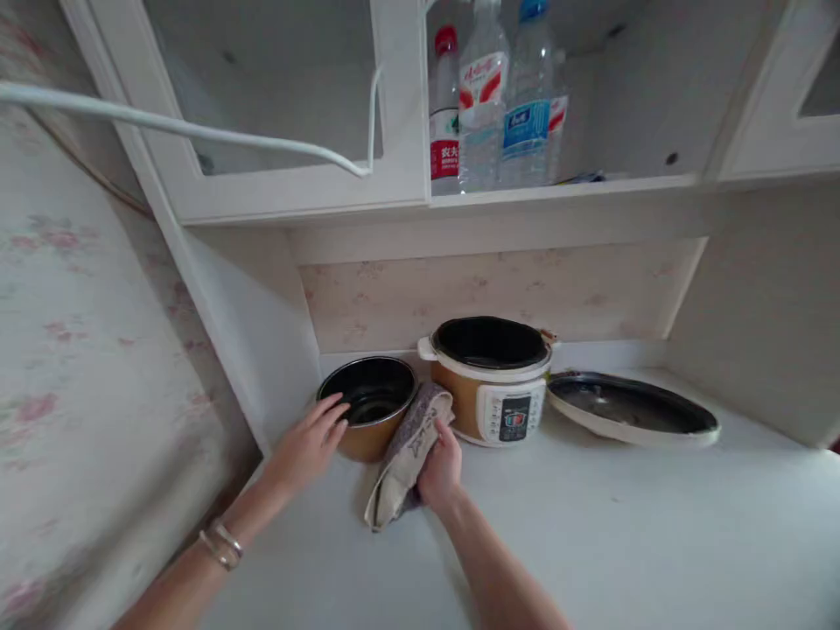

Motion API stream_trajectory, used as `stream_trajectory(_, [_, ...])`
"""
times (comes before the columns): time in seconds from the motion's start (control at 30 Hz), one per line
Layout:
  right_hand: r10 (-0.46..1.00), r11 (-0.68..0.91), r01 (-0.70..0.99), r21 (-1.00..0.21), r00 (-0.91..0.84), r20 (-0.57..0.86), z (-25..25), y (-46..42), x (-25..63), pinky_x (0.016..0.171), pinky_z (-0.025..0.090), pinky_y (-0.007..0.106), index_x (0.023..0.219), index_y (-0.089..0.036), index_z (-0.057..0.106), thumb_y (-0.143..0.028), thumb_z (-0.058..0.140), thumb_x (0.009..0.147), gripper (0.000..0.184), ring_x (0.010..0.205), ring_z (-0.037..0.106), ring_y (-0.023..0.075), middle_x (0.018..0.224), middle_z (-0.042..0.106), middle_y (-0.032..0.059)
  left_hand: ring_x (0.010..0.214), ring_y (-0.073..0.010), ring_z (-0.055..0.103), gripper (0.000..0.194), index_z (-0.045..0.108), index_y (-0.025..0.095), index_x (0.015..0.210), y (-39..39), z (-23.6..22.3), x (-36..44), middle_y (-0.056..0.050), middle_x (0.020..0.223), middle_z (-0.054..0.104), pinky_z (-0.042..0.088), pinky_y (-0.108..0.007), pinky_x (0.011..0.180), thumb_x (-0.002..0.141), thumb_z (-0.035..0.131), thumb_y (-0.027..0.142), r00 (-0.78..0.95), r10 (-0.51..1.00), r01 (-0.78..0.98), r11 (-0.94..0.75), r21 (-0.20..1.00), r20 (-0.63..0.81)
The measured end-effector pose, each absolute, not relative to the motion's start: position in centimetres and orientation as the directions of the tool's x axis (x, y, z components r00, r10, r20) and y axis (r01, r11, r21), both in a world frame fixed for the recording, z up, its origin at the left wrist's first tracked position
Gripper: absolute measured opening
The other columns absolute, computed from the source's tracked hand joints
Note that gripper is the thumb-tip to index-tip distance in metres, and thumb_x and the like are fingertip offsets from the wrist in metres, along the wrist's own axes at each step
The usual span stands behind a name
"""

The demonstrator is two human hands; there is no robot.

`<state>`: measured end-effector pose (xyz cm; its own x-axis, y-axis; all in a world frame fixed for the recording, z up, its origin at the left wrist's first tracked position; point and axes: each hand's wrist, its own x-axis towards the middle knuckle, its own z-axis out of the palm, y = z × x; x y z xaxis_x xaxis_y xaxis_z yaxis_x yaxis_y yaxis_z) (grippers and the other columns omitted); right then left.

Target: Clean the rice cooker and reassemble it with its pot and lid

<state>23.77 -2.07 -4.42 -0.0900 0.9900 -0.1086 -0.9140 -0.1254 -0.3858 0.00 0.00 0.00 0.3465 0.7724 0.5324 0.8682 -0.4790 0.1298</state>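
Note:
My right hand (443, 464) grips a patterned grey and beige cloth (407, 455), which hangs folded in front of the cookers. The cloth's upper end lies against the side of a round inner pot (367, 439), black inside and golden brown outside. At that pot's near left rim is my left hand (317, 436), fingers stretched out and holding nothing; whether the fingertips touch the rim I cannot tell. Just right of the cloth stands a white and brown electric pressure cooker (459, 401), lidless, its dark inside showing and a control panel on its front.
A cooker lid (636, 430) lies upside down on the white counter (591, 525), right of the cooker. Overhead, several plastic bottles (482, 105) stand in an open cupboard. A white cable (216, 131) crosses the upper left, before a glass-fronted cabinet door (295, 188).

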Motion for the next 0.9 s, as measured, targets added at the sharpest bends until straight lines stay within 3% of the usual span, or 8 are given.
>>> stream_trajectory(0.17, [0.989,-0.148,-0.909,-0.391,-0.139,-0.051,-6.0,-1.6,24.7,0.081,0.052,0.042,0.088,-0.02,0.067,-0.036,0.054,0.068,0.029,0.091,0.067,0.028,0.092,0.074,0.006,0.131,-0.0252,0.05,0.048,0.067,0.019,0.118,2.3,-0.3,-2.4,-0.006,0.126,0.066,0.042,-0.041,0.11,0.098,0.032,0.046,0.373,0.835,0.867,-0.469,0.169,0.405])
stream_trajectory(0.3, [0.991,-0.113,-0.806,-0.581,-0.131,-0.011,-7.2,-1.4,24.1,0.075,0.053,0.035,0.075,-0.019,0.063,-0.014,0.053,0.05,0.027,0.078,0.066,0.0235,0.077,0.071,0.002,0.133,-0.0231,0.047,0.045,0.069,0.025,0.107,0.8,0.1,-1.0,-0.001,0.12,0.07,0.045,-0.036,0.105,0.1,0.029,0.043,0.378,0.85,0.861,-0.469,0.199,0.367])
stream_trajectory(0.43, [0.993,-0.083,-0.694,-0.715,-0.122,0.004,-7.7,-1.6,23.6,0.076,0.053,0.034,0.084,-0.019,0.063,-0.007,0.058,0.051,0.035,0.077,0.066,0.0216,0.081,0.071,0.0004,0.131,-0.0233,0.05,0.042,0.069,0.028,0.103,-0.7,0.7,0.3,0.001,0.119,0.07,0.048,-0.035,0.101,0.101,0.029,0.041,0.359,0.858,0.87,-0.45,0.201,0.367])
stream_trajectory(0.6, [0.997,-0.065,-0.582,-0.81,-0.075,-0.026,-7.5,-1.8,23.7,0.081,0.053,0.036,0.104,-0.016,0.065,-0.029,0.077,0.068,0.04,0.086,0.068,0.0232,0.098,0.073,0.0072,0.13,-0.023,0.051,0.038,0.069,0.028,0.102,-1.2,0.8,0.5,0.0,0.114,0.072,0.052,-0.031,0.095,0.1,0.032,0.038,0.364,0.838,0.862,-0.468,0.193,0.407])
stream_trajectory(0.73, [0.999,-0.016,-0.486,-0.874,0.017,-0.028,-7.2,-1.5,23.0,0.082,0.054,0.034,0.108,-0.018,0.066,-0.04,0.079,0.07,0.047,0.092,0.068,0.0243,0.105,0.073,0.0079,0.126,-0.0238,0.055,0.036,0.069,0.026,0.108,-2.2,0.2,1.9,-0.002,0.117,0.07,0.054,-0.033,0.092,0.1,0.035,0.034,0.329,0.819,0.891,-0.434,0.131,0.471])
stream_trajectory(0.9, [0.982,0.005,-0.634,-0.773,0.151,-0.116,-6.7,-0.2,21.9,0.085,0.054,0.032,0.119,-0.021,0.062,-0.043,0.071,0.075,0.05,0.102,0.067,0.0233,0.114,0.071,0.0048,0.122,-0.0232,0.059,0.037,0.065,0.021,0.12,-4.8,-0.2,5.1,-0.005,0.123,0.068,0.054,-0.036,0.096,0.099,0.036,0.027,0.35,0.772,0.888,-0.454,0.074,0.531])
